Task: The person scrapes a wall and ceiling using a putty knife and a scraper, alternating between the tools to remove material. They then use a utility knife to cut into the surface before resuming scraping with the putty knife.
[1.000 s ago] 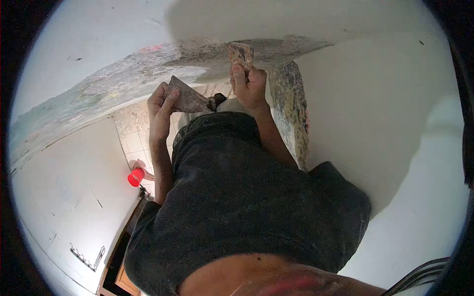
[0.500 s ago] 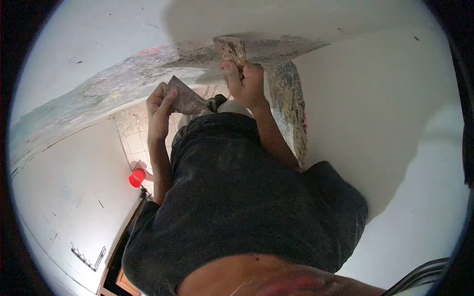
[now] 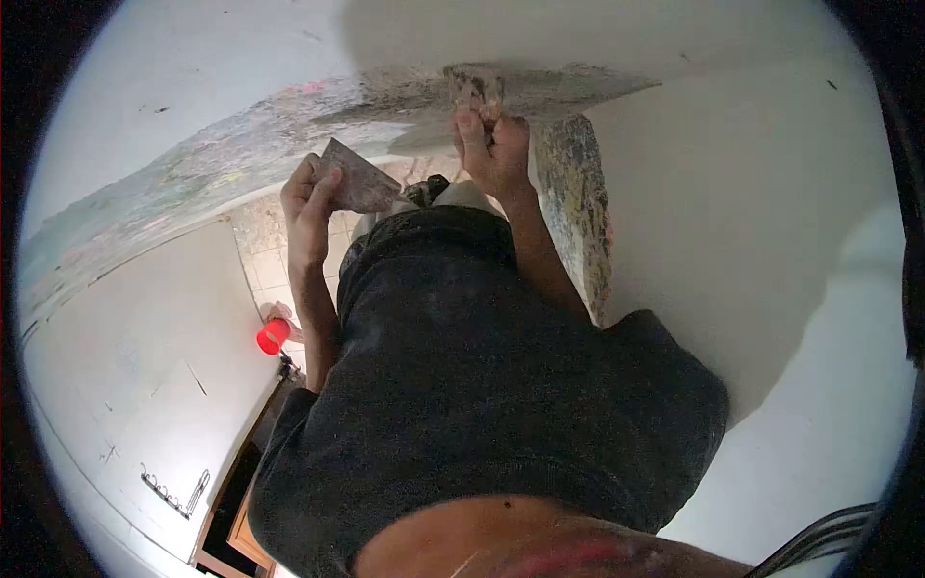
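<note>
My left hand (image 3: 313, 193) is closed on the edge of a flat grey metal scraper (image 3: 361, 178), thumb on top, held in front of my waist. My right hand (image 3: 496, 159) grips a putty knife (image 3: 474, 87) with a stained, smeared blade. That blade lies against the rough grey patch of the wall (image 3: 405, 91), where its outline blends with the surface. The putty knife's handle is mostly covered by my fingers. The two tools are apart from each other.
A second rough, mottled strip (image 3: 573, 202) runs along the white wall (image 3: 713, 193) to my right. A red bucket (image 3: 273, 336) stands on the tiled floor (image 3: 270, 270) behind on the left. Hooks (image 3: 166, 491) hang on the left wall. Cables (image 3: 819, 539) show at lower right.
My right hand has moved slightly up and to the right with the putty knife along the rough patch. My left hand and its scraper have stayed nearly in place.
</note>
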A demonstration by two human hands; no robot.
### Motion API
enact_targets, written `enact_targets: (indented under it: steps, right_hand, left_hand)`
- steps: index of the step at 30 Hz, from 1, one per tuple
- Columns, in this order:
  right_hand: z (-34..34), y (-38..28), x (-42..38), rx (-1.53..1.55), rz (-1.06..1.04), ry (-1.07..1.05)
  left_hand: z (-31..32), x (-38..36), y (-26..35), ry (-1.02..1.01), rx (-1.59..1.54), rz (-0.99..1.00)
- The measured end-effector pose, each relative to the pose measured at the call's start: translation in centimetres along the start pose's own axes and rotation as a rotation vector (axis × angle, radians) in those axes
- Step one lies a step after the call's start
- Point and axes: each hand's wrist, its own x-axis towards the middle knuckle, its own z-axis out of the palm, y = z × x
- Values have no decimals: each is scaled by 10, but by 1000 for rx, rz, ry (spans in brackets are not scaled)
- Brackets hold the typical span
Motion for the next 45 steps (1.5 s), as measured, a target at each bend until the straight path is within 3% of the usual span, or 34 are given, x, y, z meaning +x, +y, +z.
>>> enact_targets:
  steps: [5,14,20,26,38,41,42,45]
  right_hand:
    - [5,-17,-2,-14,-36,37]
    - [10,7,-21,35,139,-12]
    - [22,-8,-8,104,71,35]
    - [18,1,-21,80,205,-17]
    - [13,-6,-14,12,44,61]
    - [2,2,-2,-132,-118,47]
    - [6,3,-4,-170,-1,51]
    - [11,1,-11,-37,41,46]
  left_hand:
    - [-2,4,-2,-31,43,-17]
    - [-9,11,-8,-66,83,-9]
    - [3,7,0,-37,66,-23]
    - [1,4,-1,-20,81,-12]
    - [-4,5,-4,-49,77,-32]
    - [-6,2,-11,-86,72,-31]
    - [-5,5,-9,-92,59,-17]
    - [2,4,-4,-82,45,-12]
